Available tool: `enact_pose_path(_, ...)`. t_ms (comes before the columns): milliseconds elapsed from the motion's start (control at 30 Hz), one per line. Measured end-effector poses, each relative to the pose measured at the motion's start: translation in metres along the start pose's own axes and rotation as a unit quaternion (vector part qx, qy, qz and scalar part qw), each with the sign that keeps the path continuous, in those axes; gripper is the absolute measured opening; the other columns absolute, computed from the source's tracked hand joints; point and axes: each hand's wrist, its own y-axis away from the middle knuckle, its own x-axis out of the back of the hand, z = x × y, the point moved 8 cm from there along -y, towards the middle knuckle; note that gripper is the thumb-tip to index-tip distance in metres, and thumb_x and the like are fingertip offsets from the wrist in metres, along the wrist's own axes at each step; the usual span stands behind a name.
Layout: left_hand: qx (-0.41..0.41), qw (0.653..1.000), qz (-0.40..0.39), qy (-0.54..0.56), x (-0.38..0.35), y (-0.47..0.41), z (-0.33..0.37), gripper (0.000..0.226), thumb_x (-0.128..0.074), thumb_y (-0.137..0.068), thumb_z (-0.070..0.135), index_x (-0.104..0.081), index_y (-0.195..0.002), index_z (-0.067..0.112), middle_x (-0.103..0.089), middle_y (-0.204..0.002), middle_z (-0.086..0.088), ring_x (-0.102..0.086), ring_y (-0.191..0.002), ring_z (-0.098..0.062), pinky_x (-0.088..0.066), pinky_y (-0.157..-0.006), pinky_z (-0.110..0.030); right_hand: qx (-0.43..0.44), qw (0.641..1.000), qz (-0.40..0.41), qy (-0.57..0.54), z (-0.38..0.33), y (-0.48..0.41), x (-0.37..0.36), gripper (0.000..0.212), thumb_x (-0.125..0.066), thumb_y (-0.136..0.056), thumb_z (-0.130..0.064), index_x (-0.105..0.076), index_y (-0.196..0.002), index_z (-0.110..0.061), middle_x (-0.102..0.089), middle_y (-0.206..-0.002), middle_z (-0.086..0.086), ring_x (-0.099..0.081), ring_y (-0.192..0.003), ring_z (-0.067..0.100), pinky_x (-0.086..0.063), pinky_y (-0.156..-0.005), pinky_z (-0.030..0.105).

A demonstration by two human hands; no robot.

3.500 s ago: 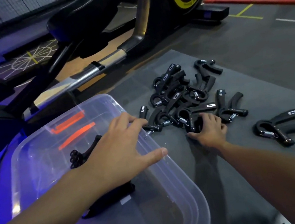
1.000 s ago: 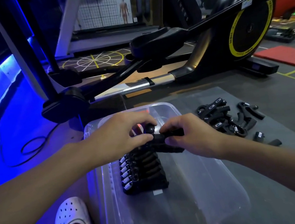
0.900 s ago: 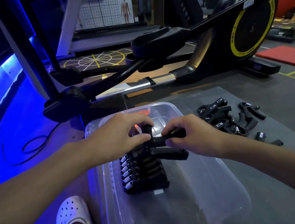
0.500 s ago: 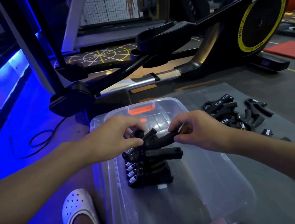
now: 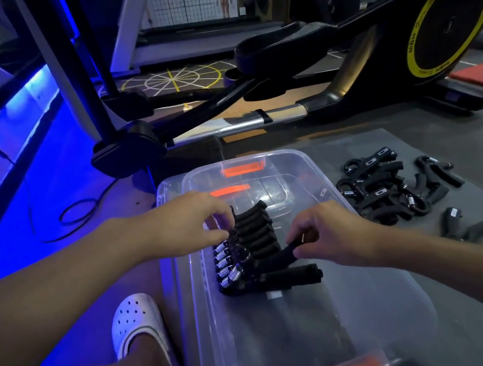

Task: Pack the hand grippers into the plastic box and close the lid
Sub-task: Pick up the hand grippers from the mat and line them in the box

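While one more piece is being fitted in, all the work is going on inside the plastic box (image 5: 319,168). A row of hand grippers (image 5: 253,230) lies in it, side by side. The shiny springs are all on the left and the soft black handles all point right. I think they are lined up this way so they sit close and many more can fit.

The left hand (image 5: 184,225) is at the spring end of the row. Its grip is nearly closed: the thumb and first fingers curl in and pinch the top of the row there. It looks like it holds the row steady so nothing tips or slides. Which piece it pinches is too small to tell.

The right hand (image 5: 331,232) is at the handle end. Its grip is small and tight too. The thumb and fingertips pinch the upper handle of the nearest gripper (image 5: 293,276), which lies at the front of the row, touching it. I think pinching just the end of the handle lets the hand lay it flat against the others.

Many pieces are not packed yet. A loose pile (image 5: 387,193) sits on the grey mat (image 5: 433,143) just to the right of the box. A lone gripper (image 5: 457,224) lies near the pile but apart from it. So the job looks only partly done, and the lid is not on. A second clear edge shows at the far left corner of the box. It may be the lid lying under the box, but I cannot tell. A white shoe (image 5: 139,327) rests on the floor to the left of the box.
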Motion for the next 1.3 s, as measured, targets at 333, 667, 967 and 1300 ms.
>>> enact_pose_path(333, 0.013, 0.996, -0.057, -0.066, -0.008, 0.018, -0.022, 0.040, -0.068, -0.085, 0.043, -0.057, -0.122, 0.032, -0.049, -0.124, 0.016, -0.042, -0.115, 0.000, -0.029, -0.093, -0.010, 0.004, 0.999, -0.023, 0.044, 0.011, -0.012, -0.045, 0.019, -0.075, -0.079, -0.023, -0.075, -0.098, -0.023, -0.066, -0.082, -0.010, -0.057, -0.072, 0.003, -0.035, -0.061, 0.000)
enact_pose_path(667, 0.064, 0.989, -0.124, -0.043, -0.018, 0.030, -0.043, 0.079, -0.073, -0.069, 0.063, -0.036, -0.137, 0.049, 0.001, -0.159, 0.017, -0.013, -0.145, -0.006, -0.021, -0.106, -0.018, -0.016, 0.997, -0.045, 0.055, 0.026, -0.029, -0.076, 0.021, -0.074, -0.080, -0.021, -0.073, -0.101, -0.019, -0.070, -0.095, 0.001, -0.058, -0.080, 0.010, -0.041, -0.069, 0.017)
enact_pose_path(967, 0.076, 0.990, -0.115, -0.031, -0.022, 0.033, -0.053, 0.095, -0.071, -0.066, 0.069, -0.023, -0.145, 0.047, 0.011, -0.158, 0.023, -0.016, -0.145, -0.005, -0.021, -0.102, -0.015, -0.004, 0.993, -0.066, 0.096, 0.044, -0.034, -0.094, 0.022, -0.071, -0.079, -0.020, -0.069, -0.100, -0.017, -0.061, -0.105, 0.001, -0.051, -0.090, 0.011, -0.033, -0.073, 0.015)
enact_pose_path(1300, 0.079, 0.990, -0.120, -0.013, -0.022, 0.034, -0.050, 0.093, -0.071, -0.067, 0.067, -0.023, -0.144, 0.049, 0.012, -0.157, 0.023, -0.014, -0.145, -0.004, -0.020, -0.101, -0.015, -0.011, 0.996, -0.047, 0.080, 0.060, -0.033, -0.103, 0.021, -0.076, -0.072, -0.019, -0.062, -0.088, -0.015, -0.053, -0.087, -0.005, -0.048, -0.077, 0.012, -0.032, -0.058, 0.011)
